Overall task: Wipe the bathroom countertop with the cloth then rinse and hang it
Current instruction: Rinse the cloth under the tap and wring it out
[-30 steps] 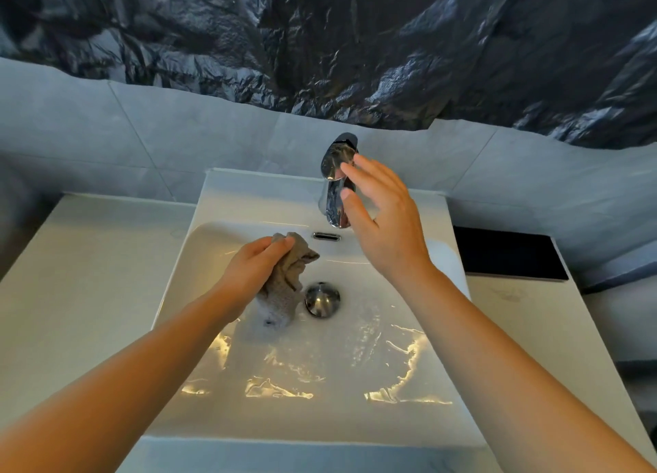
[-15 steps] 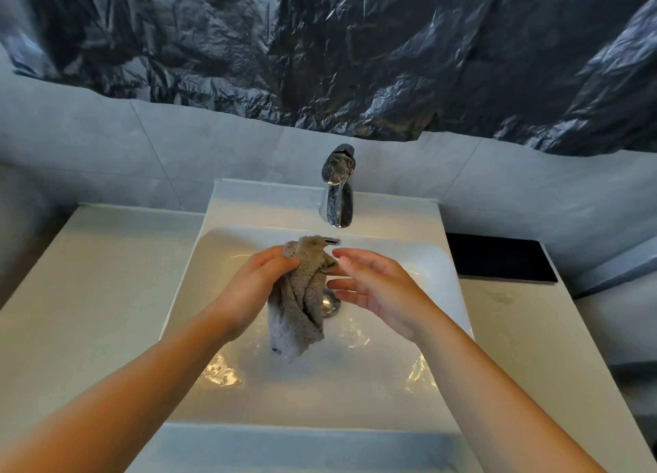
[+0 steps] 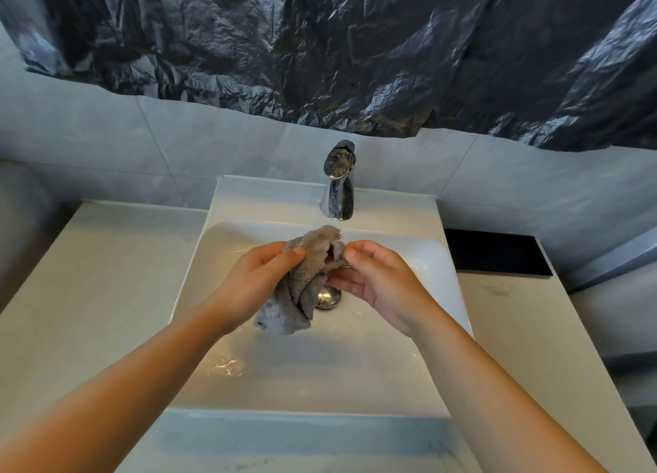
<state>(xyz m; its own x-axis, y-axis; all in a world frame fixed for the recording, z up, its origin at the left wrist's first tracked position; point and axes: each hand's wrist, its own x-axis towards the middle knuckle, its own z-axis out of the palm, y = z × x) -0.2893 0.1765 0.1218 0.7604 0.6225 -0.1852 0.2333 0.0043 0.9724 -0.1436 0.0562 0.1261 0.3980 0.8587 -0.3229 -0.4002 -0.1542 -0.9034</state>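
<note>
A wet grey cloth (image 3: pixel 305 280) hangs bunched above the white sink basin (image 3: pixel 213 294), just in front of the chrome faucet (image 3: pixel 337 184). My left hand (image 3: pixel 259 284) grips its upper left part, thumb pressed on the fabric. My right hand (image 3: pixel 377 280) pinches the cloth's right edge with thumb and fingertips, the other fingers loosely curled below. The cloth's lower end dangles over the basin beside the chrome drain plug (image 3: pixel 329 298). No water stream is visible from the faucet.
The pale countertop (image 3: pixel 89 294) extends left and right of the sink. A flat black object (image 3: pixel 494 255) lies on the right side by the wall. Grey tiles and crinkled dark plastic sheeting (image 3: pixel 355 45) cover the wall behind.
My right hand left the faucet handle and came down to the cloth. My left hand lifted the cloth out of the basin bottom, and now both hands hold it.
</note>
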